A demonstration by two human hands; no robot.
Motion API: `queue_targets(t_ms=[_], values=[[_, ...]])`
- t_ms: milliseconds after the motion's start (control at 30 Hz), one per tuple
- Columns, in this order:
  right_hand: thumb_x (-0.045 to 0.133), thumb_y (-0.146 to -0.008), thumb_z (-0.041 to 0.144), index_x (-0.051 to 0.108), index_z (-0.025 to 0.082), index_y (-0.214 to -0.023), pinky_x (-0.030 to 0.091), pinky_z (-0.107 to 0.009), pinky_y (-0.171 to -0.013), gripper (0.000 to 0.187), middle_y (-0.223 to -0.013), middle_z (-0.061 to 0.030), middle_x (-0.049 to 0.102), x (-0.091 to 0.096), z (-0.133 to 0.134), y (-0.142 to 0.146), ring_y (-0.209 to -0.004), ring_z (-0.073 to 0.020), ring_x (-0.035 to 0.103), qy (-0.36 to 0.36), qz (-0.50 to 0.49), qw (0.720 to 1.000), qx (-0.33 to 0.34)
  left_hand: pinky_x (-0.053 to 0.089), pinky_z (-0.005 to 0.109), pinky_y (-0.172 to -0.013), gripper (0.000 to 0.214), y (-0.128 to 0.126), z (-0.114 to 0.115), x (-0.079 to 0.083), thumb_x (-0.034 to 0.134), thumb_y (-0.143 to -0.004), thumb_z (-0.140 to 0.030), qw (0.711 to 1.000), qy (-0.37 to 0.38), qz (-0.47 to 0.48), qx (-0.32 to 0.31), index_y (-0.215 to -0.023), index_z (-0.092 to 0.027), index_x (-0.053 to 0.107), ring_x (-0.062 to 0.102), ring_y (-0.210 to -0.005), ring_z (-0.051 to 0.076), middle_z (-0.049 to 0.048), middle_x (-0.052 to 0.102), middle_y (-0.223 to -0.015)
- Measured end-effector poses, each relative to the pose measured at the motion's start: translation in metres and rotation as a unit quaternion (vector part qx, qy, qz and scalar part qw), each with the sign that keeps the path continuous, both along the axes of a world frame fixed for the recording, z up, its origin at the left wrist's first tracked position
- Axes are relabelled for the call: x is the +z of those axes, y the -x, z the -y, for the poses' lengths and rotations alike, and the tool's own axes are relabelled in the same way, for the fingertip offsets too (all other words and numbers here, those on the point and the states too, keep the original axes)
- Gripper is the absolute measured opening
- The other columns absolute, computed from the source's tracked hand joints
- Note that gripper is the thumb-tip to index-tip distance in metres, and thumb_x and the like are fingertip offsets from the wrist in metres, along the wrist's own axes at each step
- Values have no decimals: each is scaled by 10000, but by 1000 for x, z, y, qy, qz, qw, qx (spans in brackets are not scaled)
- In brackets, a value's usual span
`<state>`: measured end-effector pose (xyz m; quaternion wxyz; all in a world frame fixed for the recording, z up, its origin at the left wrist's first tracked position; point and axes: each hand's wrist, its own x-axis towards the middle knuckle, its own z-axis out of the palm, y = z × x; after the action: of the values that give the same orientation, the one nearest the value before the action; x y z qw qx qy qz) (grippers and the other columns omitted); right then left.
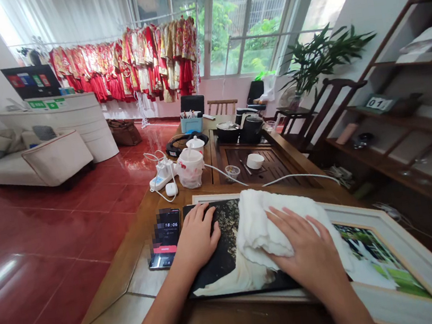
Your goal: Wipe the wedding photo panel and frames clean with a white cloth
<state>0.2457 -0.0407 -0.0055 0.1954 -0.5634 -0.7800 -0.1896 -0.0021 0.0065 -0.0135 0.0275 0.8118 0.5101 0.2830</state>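
A dark photo panel point(215, 269) with a pale gown-like shape printed on it lies flat on the wooden table. My left hand point(199, 234) rests on its upper left part, fingers apart and pressed down. A folded white towel point(254, 218) covers the panel's right part. My right hand point(301, 241) is spread over the towel and grips it against the panel. Beneath the panel and towel lies a white-framed picture point(389, 250), its right side showing a green outdoor scene. A phone point(165, 239) with a lit screen lies left of my left hand.
Beyond the panel stand a plastic-wrapped cup point(190, 165), a lidded white cup point(196, 144) and a power strip point(162, 175). A white cable point(302, 175) crosses the tea tray point(281, 166), which holds a small white bowl point(255, 161). Shelves point(408, 129) rise at right.
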Motion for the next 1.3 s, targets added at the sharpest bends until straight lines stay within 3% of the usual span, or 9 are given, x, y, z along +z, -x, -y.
queue_targets(t_ms=[200,367,800,967,1300], values=[[583,-752,355,446,260,-1391,237,-522,-1071,660,-1443,-54,503,7,1,33,-1313,-307,442,43,3,996,73,381,469,-1102,361,1,-1,1,514,-923,-209,1000,5,-3,-5,-1283,-179,524,470,-1299,276,117,533,-1364],[606,-731,373,440,277,-1401,240,-498,-1074,696,-1448,-52,499,10,2,33,-1314,-295,444,64,-4,992,109,379,453,-1106,363,2,-1,3,518,-922,-198,1000,8,-8,-12,-1285,-186,521,470,-1301,265,106,531,-1368],[522,-825,467,450,248,-1375,297,-509,-1030,597,-1395,-71,553,-6,-6,-28,-1269,-311,495,-19,-6,1000,-22,375,459,-1111,332,2,-1,3,491,-941,-236,1000,3,1,-3,-1266,-195,543,466,-1303,266,93,536,-1364],[525,-833,454,454,235,-1372,264,-536,-1047,586,-1403,-85,544,-3,-4,-10,-1281,-322,476,-15,1,1000,-26,364,455,-1120,342,2,0,2,487,-944,-238,1000,5,0,-3,-1273,-163,543,461,-1305,271,115,531,-1368],[586,-749,375,438,267,-1407,244,-521,-1074,683,-1450,-52,496,7,3,41,-1316,-306,437,48,-8,995,84,391,469,-1096,384,2,-1,0,533,-905,-187,1000,2,0,-15,-1288,-218,521,481,-1293,267,99,538,-1363]])
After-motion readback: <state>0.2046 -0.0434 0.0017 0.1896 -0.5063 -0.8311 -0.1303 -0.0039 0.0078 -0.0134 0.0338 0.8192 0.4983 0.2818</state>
